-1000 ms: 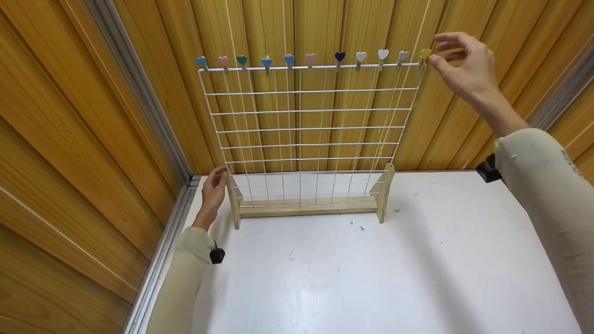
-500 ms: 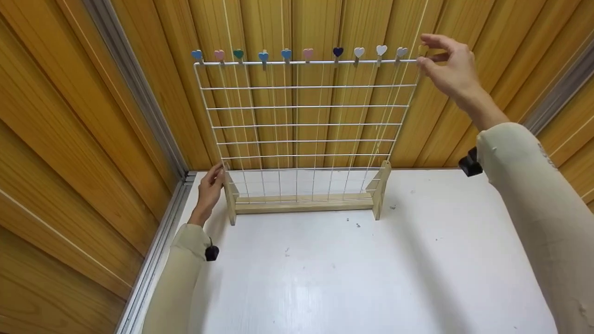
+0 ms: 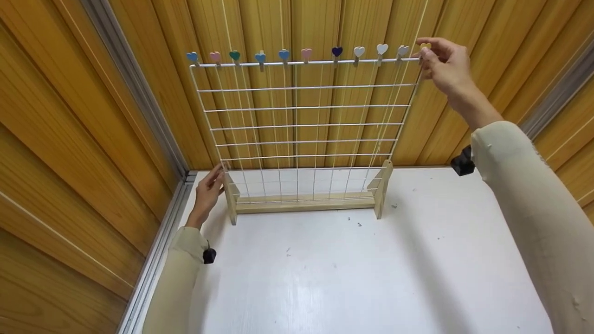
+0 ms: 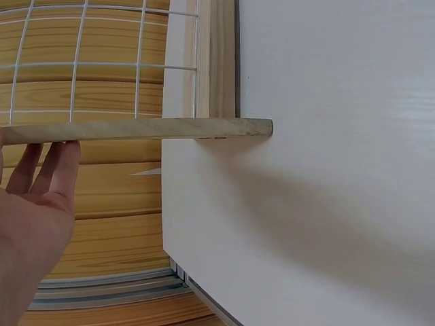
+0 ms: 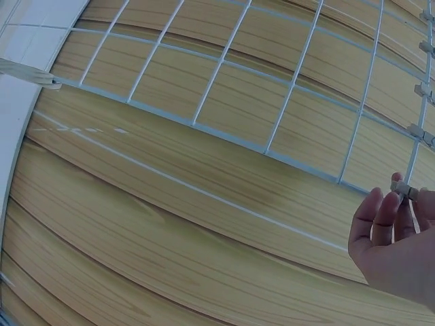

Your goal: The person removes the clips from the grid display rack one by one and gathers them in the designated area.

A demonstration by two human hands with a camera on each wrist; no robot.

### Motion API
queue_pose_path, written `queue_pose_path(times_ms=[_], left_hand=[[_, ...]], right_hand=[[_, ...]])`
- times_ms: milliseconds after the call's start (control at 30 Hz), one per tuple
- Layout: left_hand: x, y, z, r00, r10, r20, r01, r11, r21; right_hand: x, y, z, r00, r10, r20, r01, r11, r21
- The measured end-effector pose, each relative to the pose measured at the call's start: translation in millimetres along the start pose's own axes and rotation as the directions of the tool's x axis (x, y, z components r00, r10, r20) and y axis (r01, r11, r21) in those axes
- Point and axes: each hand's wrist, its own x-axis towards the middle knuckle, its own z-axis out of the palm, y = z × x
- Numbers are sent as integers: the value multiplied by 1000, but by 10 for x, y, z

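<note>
A white wire grid [image 3: 297, 106] rises from a wooden stand [image 3: 306, 204]. Along its top bar sits a row of small clothespins with hearts, among them a dark blue heart clothespin [image 3: 337, 51] and a green heart clothespin [image 3: 235, 55]. At the top right corner my right hand [image 3: 452, 69] pinches a yellow heart clothespin [image 3: 425, 46]; the right wrist view shows this clothespin [image 5: 402, 189] on the wire between finger and thumb. My left hand [image 3: 207, 192] holds the stand's left side piece, its fingertips against the outer face of the wooden side [image 4: 136, 129].
The stand rests on a white tabletop [image 3: 325, 278] near its back edge. Wood-patterned panels [image 3: 79, 139] rise behind and to the left, with a grey metal rail [image 3: 153, 260] along the left side.
My right hand has moved slightly left, and its thumb now lies over the yellow heart clothespin at the grid's corner. The left hand stays at the stand's left side.
</note>
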Motion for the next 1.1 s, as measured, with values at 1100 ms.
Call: queue_pose_path(times_ms=[1100], left_hand=[[5, 23, 35, 1000, 10, 1, -10, 1000, 4]], right_hand=[[-99, -113, 126, 988, -126, -86, 140, 971, 194]])
